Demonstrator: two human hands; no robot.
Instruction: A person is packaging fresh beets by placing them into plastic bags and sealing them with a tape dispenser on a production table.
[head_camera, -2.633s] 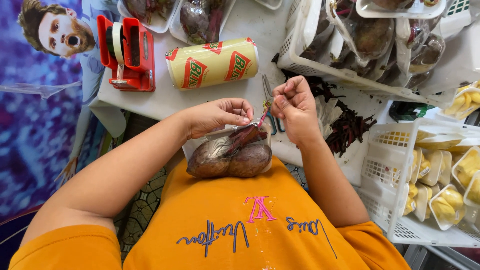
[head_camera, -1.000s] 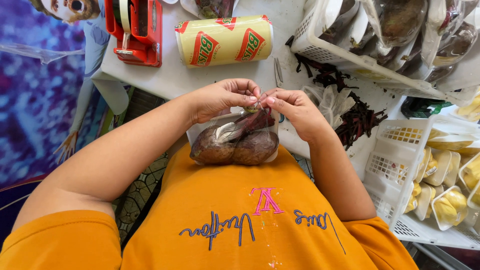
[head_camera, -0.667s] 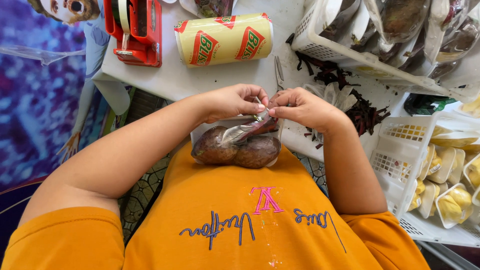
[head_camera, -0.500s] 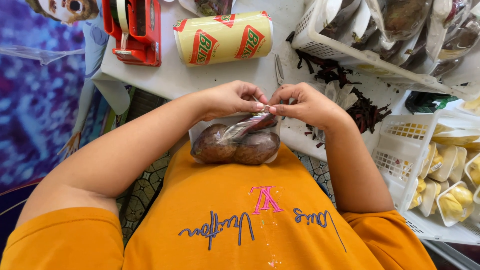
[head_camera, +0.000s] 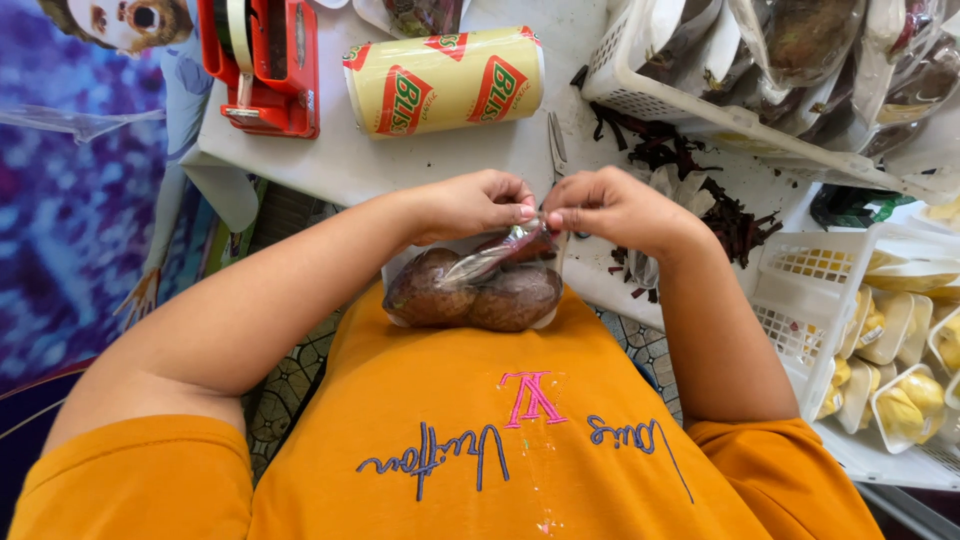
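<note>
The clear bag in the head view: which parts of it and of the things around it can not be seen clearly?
- Neck of the clear bag: covered by the fingers of the left hand and right hand; any tie is hidden.
- Brown round items: kind unclear through the creased plastic.
- Red tape dispenser: top cut by the frame edge.
- White basket: contents blurred and cropped at the top.
</note>
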